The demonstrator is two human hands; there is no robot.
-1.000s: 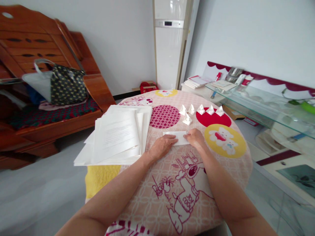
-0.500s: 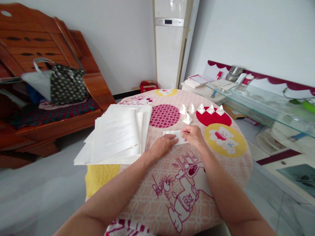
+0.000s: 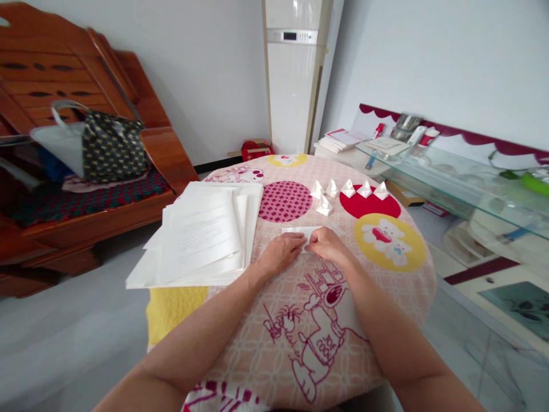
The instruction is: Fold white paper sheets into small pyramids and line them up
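Observation:
A small folded strip of white paper (image 3: 295, 230) lies on the cloth-covered table (image 3: 278, 320) in front of me. My left hand (image 3: 283, 252) rests flat on its left part, fingers stretched out. Over its right part, my right hand (image 3: 328, 244) is closed, with curled fingers pressing on the paper close to the left fingertips. Much of the strip is hidden under both hands. Just beyond them stand several small pointed folded-paper pieces (image 3: 364, 189), some in a row and some bunched. To the left lies a loose stack of white paper sheets (image 3: 206, 234), the top one printed.
A wooden bench (image 3: 167, 143) with a dotted bag (image 3: 114, 146) is at the left. A glass shelf (image 3: 450, 177) bearing household items runs along the right. Behind the table stand a tall white air conditioner (image 3: 291, 86) and a pile of booklets (image 3: 341, 140).
My right hand has slid left along the paper strip, nearer to my left hand, and its fingers are more curled. The left hand stays on the paper. The view has shifted slightly.

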